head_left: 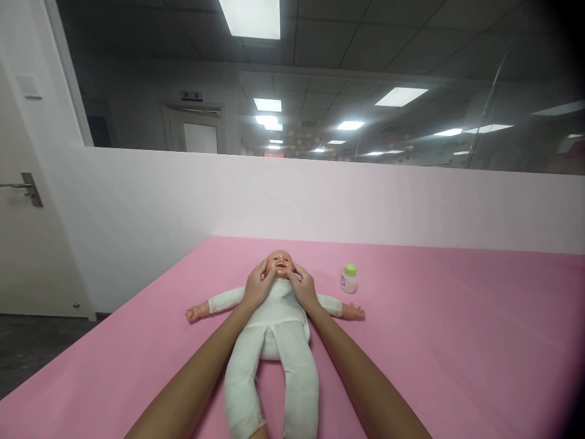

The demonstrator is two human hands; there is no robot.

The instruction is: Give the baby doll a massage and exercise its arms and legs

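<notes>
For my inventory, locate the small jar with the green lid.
In the head view, the small pale jar with the green lid stands on the pink surface, right of the white cloth-bodied doll, just beyond its arm on that side.

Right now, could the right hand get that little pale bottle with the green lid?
Likely yes: just pink tabletop shows between the right hand and the small pale green-lidded bottle, but that hand would first leave the white cloth baby doll.

No words can be read: the label (343, 281) on the green-capped bottle (350, 285) and the sign (191, 96) above the far door (201, 138) (both small, blurred) show illegible marks.
</notes>
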